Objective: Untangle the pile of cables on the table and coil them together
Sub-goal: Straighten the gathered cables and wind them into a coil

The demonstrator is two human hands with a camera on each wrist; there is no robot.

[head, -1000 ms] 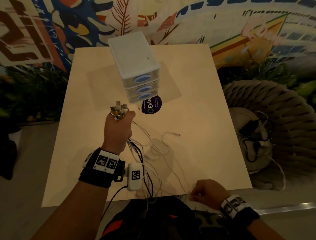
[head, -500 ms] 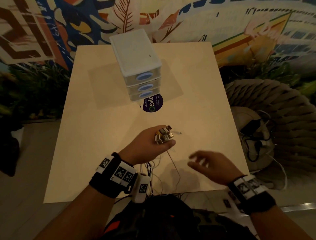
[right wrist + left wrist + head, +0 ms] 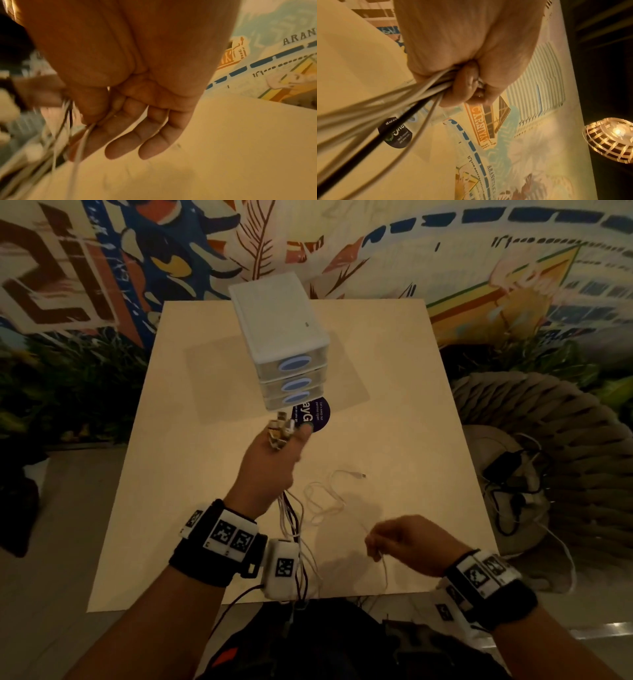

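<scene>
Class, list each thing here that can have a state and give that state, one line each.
left hand: raised, gripping the cable bundle
cable bundle: plug ends gathered, strands hanging
right hand: pinching a thin white cable
thin white cable: held, trailing down
loose white cable: lying looped on the table
drawer unit: drawers closed

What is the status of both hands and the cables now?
Left hand grips bundled white and black cables. Right hand pinches one thin white cable. Nothing blocking.
</scene>
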